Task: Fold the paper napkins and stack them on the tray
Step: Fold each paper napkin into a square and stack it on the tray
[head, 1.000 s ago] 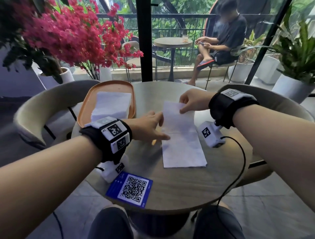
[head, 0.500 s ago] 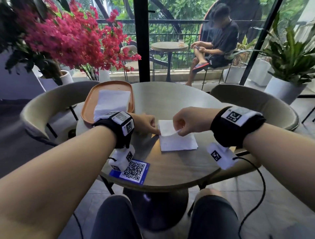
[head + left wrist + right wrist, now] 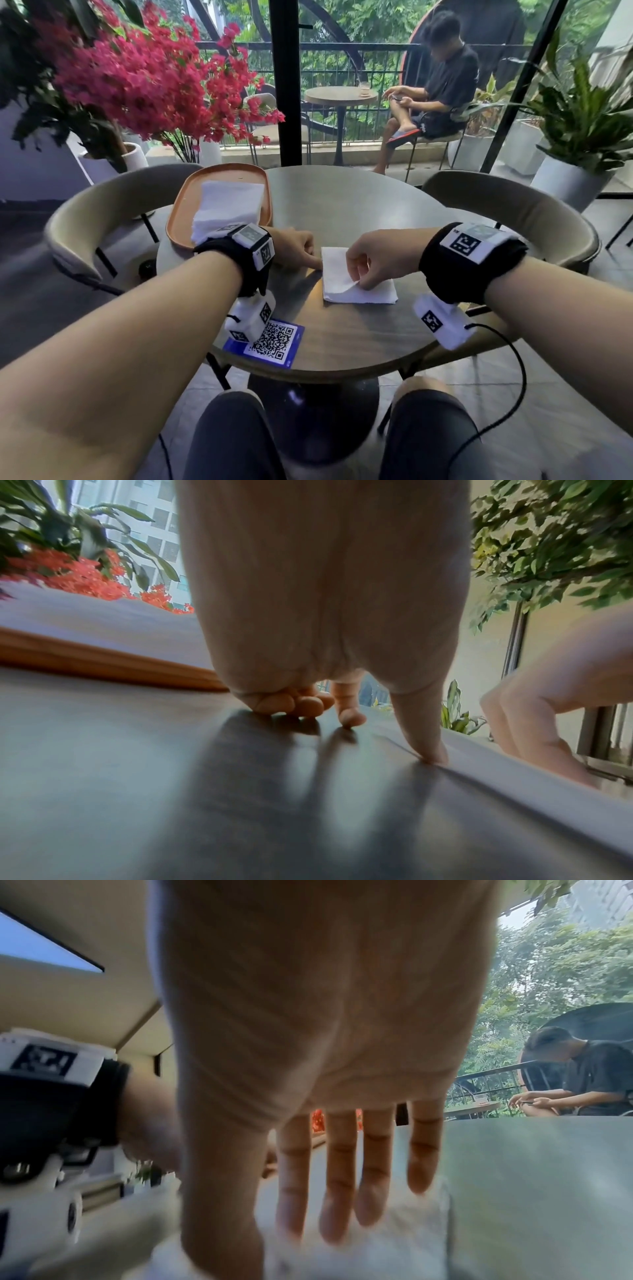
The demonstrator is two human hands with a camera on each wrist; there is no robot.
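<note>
A white paper napkin (image 3: 373, 293), folded to a small rectangle, lies on the round table (image 3: 342, 212). My left hand (image 3: 310, 255) sits at its left edge with fingers curled under. In the left wrist view the thumb (image 3: 433, 756) presses down on the napkin's edge (image 3: 514, 772). My right hand (image 3: 363, 277) rests on top of the napkin, fingers (image 3: 339, 1191) straight and pointing down onto the napkin (image 3: 394, 1253). An orange tray (image 3: 181, 212) at the back left holds a stack of folded napkins (image 3: 229, 209).
A blue QR card (image 3: 274, 342) lies near the table's front left edge. Curved chairs stand left (image 3: 102, 212) and right (image 3: 513, 205). Potted plants flank the table. A person (image 3: 445, 75) sits at another table beyond the glass.
The long napkin was folded in half towards me. My right hand went from pinching its corner to lying on the folded napkin; my left hand curled at the left edge.
</note>
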